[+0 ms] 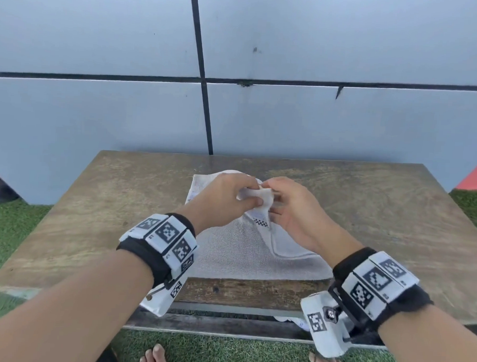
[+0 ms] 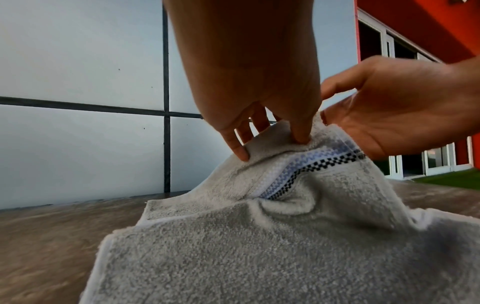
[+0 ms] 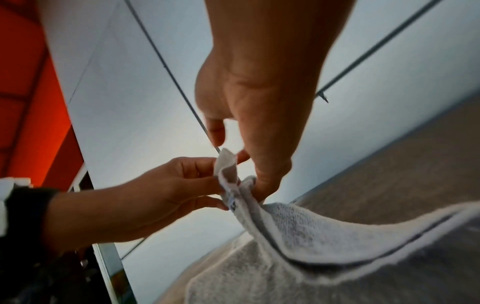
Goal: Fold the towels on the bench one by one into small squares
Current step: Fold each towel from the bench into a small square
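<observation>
The towel (image 1: 245,252) lies on the bench (image 1: 93,215), most of it flat below the grip, with one corner lifted clear of the wood. The left hand (image 1: 225,199) pinches that raised corner between thumb and fingers; in the left wrist view its fingertips (image 2: 241,156) dig into the pile just beside the woven checked band (image 2: 306,166). The right hand (image 1: 293,208) meets it from the other side, fingers curled on the same bunched edge, so both grips sit touching at one point.

The cloth looks light, soft and limp: it sags away from the grip in a loose curve and holds no shape of its own. The terry pile should give good friction, so slipping seems unlikely. Holding it at the hemmed corners, hands well apart, would likely keep the edges straight for a clean fold.
</observation>
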`<state>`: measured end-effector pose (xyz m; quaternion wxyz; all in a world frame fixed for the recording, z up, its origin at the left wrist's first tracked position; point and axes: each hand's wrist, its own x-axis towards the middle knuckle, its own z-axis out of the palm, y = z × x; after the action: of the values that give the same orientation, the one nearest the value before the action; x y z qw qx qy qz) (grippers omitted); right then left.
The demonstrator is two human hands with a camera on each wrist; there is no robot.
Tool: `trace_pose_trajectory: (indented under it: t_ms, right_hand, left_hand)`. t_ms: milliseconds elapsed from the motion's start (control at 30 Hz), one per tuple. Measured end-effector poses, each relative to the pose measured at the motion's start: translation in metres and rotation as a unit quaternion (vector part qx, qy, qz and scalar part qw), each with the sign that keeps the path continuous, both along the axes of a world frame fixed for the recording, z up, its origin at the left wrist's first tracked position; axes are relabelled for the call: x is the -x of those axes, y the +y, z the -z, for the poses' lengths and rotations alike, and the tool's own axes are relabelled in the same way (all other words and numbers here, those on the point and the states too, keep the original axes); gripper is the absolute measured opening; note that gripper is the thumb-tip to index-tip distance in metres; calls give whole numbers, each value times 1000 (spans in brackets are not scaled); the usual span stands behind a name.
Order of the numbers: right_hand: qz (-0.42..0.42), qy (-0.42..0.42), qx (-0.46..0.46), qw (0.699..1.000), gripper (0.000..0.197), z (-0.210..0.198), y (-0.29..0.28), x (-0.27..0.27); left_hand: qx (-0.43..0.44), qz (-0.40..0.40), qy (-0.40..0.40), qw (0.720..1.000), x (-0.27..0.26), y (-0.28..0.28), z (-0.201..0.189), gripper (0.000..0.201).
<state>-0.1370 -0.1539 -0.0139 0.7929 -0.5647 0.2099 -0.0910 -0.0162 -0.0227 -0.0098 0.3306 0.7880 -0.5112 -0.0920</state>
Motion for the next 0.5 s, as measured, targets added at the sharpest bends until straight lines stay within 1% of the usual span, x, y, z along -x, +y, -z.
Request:
trace_pose_trajectory:
  t_ms: [33,67,133,233,267,333,400,433,500]
  right_hand:
    - [23,14,-51,998,19,0,4,-1]
    - [37,34,-78,996,25,1,8,-1]
    - [52,59,-102,992,34,4,15,0]
    - [50,50,-115,991,28,3,21,1]
    - [45,54,-99,993,26,3,22,1]
    - [57,95,-19,994,25,10,21,-2]
    - [76,124,117,982,20,15,19,-4]
    - [83,127,206,967,17,17,17,-4]
    - [98,111,378,914,10,15,13,-1]
  left_hand:
    - [-2,-4,13,1000,2,1,-4,15]
    - [-9,-1,26,1000,4,2,-7,17]
    - [-33,14,47,998,9,3,-12,21]
    - [-62,30,59,996,11,4,-13,20]
    - [-69,29,61,995,11,4,-12,19]
    - [-72,26,67,995,11,7,-10,18]
    - [-60,10,81,995,8,14,-3,25]
    - [-53,2,95,994,6,18,2,28]
    - [-46,-10,109,993,2,25,4,33]
